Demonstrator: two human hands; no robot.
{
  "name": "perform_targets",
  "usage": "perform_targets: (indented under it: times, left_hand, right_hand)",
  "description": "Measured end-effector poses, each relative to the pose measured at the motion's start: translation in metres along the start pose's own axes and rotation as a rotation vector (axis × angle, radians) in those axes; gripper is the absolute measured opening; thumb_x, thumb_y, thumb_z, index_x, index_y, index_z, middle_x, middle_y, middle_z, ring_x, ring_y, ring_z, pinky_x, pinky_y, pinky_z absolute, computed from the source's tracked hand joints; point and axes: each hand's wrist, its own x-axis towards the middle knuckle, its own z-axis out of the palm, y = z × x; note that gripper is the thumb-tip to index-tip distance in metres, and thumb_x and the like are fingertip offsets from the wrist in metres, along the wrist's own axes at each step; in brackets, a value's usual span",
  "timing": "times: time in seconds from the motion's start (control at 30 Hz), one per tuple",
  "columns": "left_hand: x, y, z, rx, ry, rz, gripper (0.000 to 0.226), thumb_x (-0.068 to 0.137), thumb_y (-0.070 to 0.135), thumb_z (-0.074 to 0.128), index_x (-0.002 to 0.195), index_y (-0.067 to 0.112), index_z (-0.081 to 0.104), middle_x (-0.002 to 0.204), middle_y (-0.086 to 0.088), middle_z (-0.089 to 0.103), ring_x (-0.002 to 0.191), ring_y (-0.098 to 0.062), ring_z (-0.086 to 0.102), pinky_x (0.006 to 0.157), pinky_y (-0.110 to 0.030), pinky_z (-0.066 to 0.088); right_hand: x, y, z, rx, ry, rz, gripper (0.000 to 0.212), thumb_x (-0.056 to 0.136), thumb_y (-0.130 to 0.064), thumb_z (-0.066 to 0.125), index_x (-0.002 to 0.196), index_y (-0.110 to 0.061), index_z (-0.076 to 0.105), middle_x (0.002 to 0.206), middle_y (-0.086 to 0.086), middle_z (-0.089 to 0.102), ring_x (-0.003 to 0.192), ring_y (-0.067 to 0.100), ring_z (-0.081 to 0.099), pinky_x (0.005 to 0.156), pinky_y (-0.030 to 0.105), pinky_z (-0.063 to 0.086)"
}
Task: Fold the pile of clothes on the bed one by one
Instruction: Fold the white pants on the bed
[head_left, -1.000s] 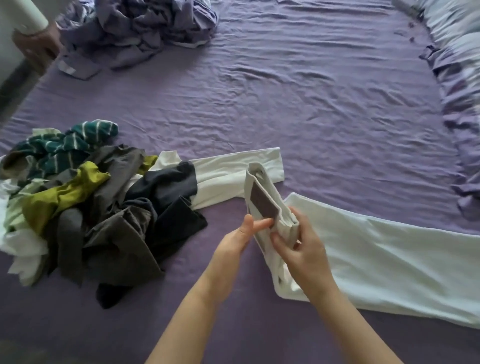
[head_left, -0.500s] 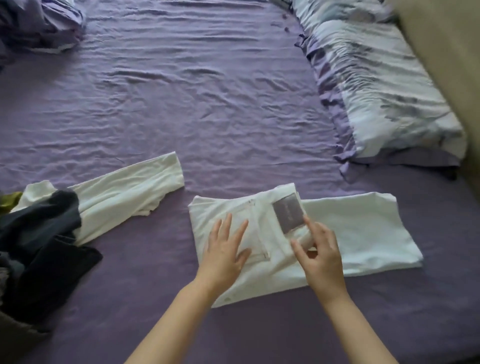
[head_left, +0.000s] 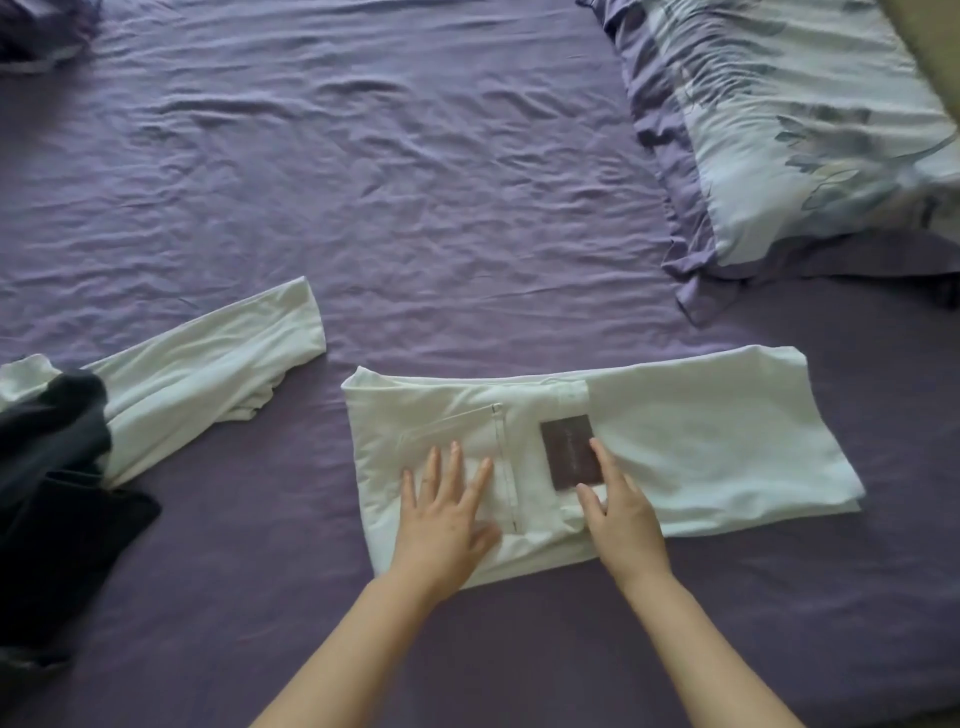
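Observation:
White trousers (head_left: 701, 447) lie folded flat on the purple bed sheet (head_left: 415, 182), with a dark label patch (head_left: 569, 449) near the waist. My left hand (head_left: 447, 514) presses flat on the left part of the fold, fingers spread. My right hand (head_left: 618, 512) rests on the cloth just below the label, fingers straight. At the left edge the pile shows as a dark garment (head_left: 52, 493) lying over a white long garment (head_left: 208, 374).
A pillow with a pale blue leaf print and purple frill (head_left: 789, 130) lies at the upper right. A crumpled purple cover (head_left: 36, 31) shows at the top left corner. Open sheet spreads beyond the trousers.
One second ago both hands held the trousers' waist end upright. It now lies folded over and flat, with both hands open on it. My view has swung right, off the pile.

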Motion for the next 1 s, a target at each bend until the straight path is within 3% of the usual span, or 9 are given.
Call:
perform_targets:
  times: [0.2,0.33,0.47,0.53,0.63,0.73,0.83,0.97,1.0]
  left_hand:
    - [-0.008,-0.003,-0.011,-0.068,0.219,-0.113,0.064,0.093,0.059,0.022,0.15,0.034,0.009,0.159,-0.006,-0.005,0.146,-0.029,-0.013,0.115,-0.05,-0.007]
    - [0.007,-0.005,-0.008,0.018,0.125,-0.109,0.066,0.09,0.067,0.014,0.142,0.043,-0.019,0.147,0.001,-0.035,0.135,-0.026,-0.037,0.111,-0.055,-0.018]
    - [0.015,-0.011,0.004,0.023,0.093,-0.11,0.071,0.086,0.071,0.01,0.132,0.044,-0.037,0.141,0.002,-0.048,0.131,-0.026,-0.044,0.106,-0.055,-0.026]
    - [0.016,-0.014,0.008,0.023,0.087,-0.092,0.071,0.085,0.072,0.008,0.132,0.044,-0.037,0.14,0.004,-0.049,0.131,-0.025,-0.045,0.106,-0.054,-0.027]
    - [0.017,-0.021,0.008,0.023,0.122,-0.054,0.073,0.083,0.072,0.007,0.144,0.042,-0.019,0.148,0.002,-0.039,0.135,-0.025,-0.039,0.109,-0.051,-0.024]
    - [0.007,-0.029,0.002,-0.051,0.235,-0.099,0.071,0.086,0.069,0.027,0.149,0.038,0.016,0.159,-0.005,-0.011,0.14,-0.023,-0.027,0.114,-0.044,-0.017]
    - [-0.008,-0.04,-0.001,-0.244,0.229,-0.273,0.079,0.083,0.069,0.043,0.145,0.043,0.002,0.156,-0.001,-0.023,0.139,-0.019,-0.032,0.113,-0.042,-0.018]
    - [-0.017,-0.043,-0.013,-0.759,0.295,-0.427,0.094,0.079,0.046,0.07,0.149,0.037,0.009,0.158,-0.005,-0.008,0.145,-0.023,0.004,0.114,-0.037,0.017]
    - [-0.017,-0.044,-0.016,-0.909,0.306,-0.465,0.095,0.079,0.039,0.072,0.15,0.035,0.008,0.157,-0.007,0.005,0.143,-0.022,0.015,0.11,-0.032,0.023]
  right_hand:
    - [-0.012,-0.006,-0.009,0.074,-0.054,0.009,0.057,0.094,-0.019,0.051,0.146,-0.027,0.029,0.122,0.004,0.053,0.108,0.02,0.052,0.091,0.031,0.042]
    - [-0.011,0.004,-0.004,-0.327,-0.077,0.055,0.058,0.095,-0.029,0.05,0.148,-0.024,0.026,0.129,0.005,0.049,0.116,0.022,0.046,0.097,0.033,0.038]
    - [0.01,-0.014,0.012,-0.447,0.117,-0.284,0.051,0.091,-0.036,0.052,0.138,-0.019,0.046,0.145,0.018,0.04,0.134,0.04,0.035,0.104,0.054,0.034]
    - [0.024,-0.022,0.025,-0.535,-0.007,-0.344,0.06,0.091,-0.051,0.03,0.146,-0.028,0.027,0.154,0.016,0.02,0.143,0.038,0.015,0.109,0.058,0.02]
    - [0.044,-0.006,0.048,-0.646,-0.147,-0.309,0.068,0.08,-0.069,-0.005,0.137,-0.043,-0.03,0.149,0.003,-0.039,0.136,0.022,-0.036,0.114,0.054,-0.01]
    - [0.054,0.0,0.054,-0.691,-0.205,-0.256,0.07,0.076,-0.075,-0.01,0.13,-0.044,-0.042,0.138,-0.003,-0.053,0.13,0.019,-0.046,0.111,0.055,-0.015]
    - [0.051,-0.007,0.049,-0.693,-0.223,-0.225,0.068,0.08,-0.072,-0.004,0.136,-0.045,-0.032,0.139,-0.004,-0.052,0.131,0.02,-0.044,0.109,0.057,-0.016]
    - [0.02,-0.046,0.047,-0.562,-0.031,-0.329,0.068,0.087,-0.06,0.028,0.146,-0.026,0.025,0.156,0.015,0.012,0.143,0.037,0.01,0.11,0.06,0.009]
    - [0.011,-0.056,0.051,-0.52,-0.059,-0.368,0.068,0.088,-0.059,0.029,0.146,-0.025,0.026,0.156,0.013,0.012,0.143,0.036,0.011,0.111,0.056,0.009]
